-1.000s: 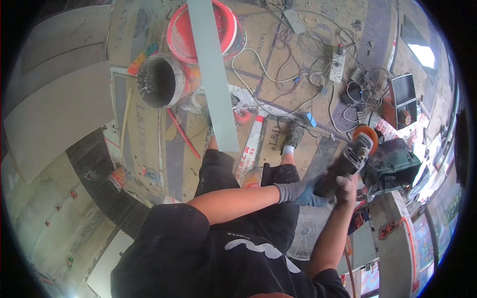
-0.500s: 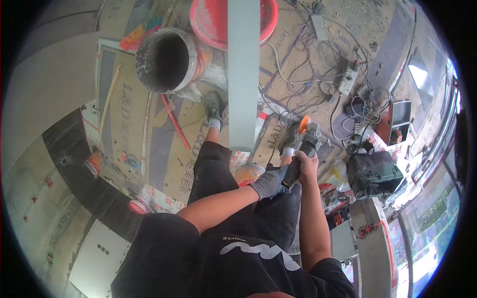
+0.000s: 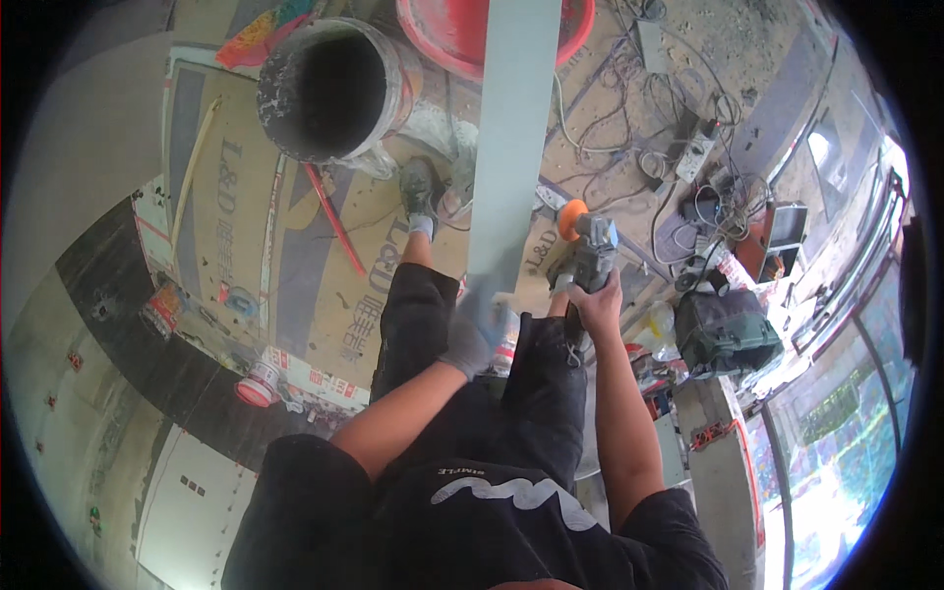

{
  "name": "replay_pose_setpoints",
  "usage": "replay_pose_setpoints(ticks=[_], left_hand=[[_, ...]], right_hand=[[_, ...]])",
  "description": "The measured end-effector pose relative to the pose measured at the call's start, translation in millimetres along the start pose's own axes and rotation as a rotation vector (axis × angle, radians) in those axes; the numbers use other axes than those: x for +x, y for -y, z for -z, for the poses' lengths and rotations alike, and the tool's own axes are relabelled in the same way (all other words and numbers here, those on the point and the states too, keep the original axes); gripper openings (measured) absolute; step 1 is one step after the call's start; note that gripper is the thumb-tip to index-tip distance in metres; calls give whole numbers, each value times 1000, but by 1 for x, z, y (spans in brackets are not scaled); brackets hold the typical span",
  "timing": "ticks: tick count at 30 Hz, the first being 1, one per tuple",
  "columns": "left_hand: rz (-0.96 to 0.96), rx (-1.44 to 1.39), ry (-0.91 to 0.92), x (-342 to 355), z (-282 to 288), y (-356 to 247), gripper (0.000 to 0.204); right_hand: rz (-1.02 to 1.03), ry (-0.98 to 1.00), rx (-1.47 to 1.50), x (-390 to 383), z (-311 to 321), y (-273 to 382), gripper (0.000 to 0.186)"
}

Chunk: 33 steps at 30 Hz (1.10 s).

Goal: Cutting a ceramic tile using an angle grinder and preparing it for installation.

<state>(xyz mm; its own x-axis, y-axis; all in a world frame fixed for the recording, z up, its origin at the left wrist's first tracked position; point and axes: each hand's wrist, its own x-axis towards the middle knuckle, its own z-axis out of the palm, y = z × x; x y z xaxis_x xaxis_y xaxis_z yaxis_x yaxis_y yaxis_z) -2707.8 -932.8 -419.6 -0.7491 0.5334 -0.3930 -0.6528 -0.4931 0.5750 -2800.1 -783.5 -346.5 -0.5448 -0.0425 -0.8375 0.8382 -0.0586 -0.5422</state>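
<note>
Head view looks down on the right hand (image 3: 597, 303), right of the centre of the frame, its fingers wrapped around the body of a grinder (image 3: 595, 254) whose orange disc (image 3: 570, 219) points toward the upper left. Near the centre, the gloved left hand (image 3: 478, 332) is blurred at the lower end of a long pale board (image 3: 511, 147); whether its fingers grip the board or are loose, I cannot tell. The board runs up past the top edge of the frame, passing in front of a red tub (image 3: 417, 41). Left of that, a dirty bucket (image 3: 401, 84) shows its dark opening, with a red bar (image 3: 335, 218) below it on the covered floor (image 3: 231, 206). Tangled cables (image 3: 602, 147) surround a power strip (image 3: 696, 150) at upper right, and a dark green bag (image 3: 728, 332) sits lower down.
</note>
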Motion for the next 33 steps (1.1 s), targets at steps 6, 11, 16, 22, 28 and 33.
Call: replay_pose_setpoints(ticks=[6,11,16,22,28,33], left_hand=[[218,-628,-385,-8,16,82,63],[343,-327,-374,-30,47,126,66],[377,868,-57,-63,73,126,73],[118,620,-236,-44,73,140,66],[122,1079,-223,-80,130,60,42],[24,1262,-1125,-68,226,45,42]], right_hand=[[29,-220,-478,60,-41,-85,51],[-200,-483,-555,81,-24,-171,49],[-312,-439,-75,81,-14,-189,39],[59,-391,-654,82,-53,-174,52],[59,-443,-712,109,-60,-158,53],[66,-256,-629,113,-59,-167,53]])
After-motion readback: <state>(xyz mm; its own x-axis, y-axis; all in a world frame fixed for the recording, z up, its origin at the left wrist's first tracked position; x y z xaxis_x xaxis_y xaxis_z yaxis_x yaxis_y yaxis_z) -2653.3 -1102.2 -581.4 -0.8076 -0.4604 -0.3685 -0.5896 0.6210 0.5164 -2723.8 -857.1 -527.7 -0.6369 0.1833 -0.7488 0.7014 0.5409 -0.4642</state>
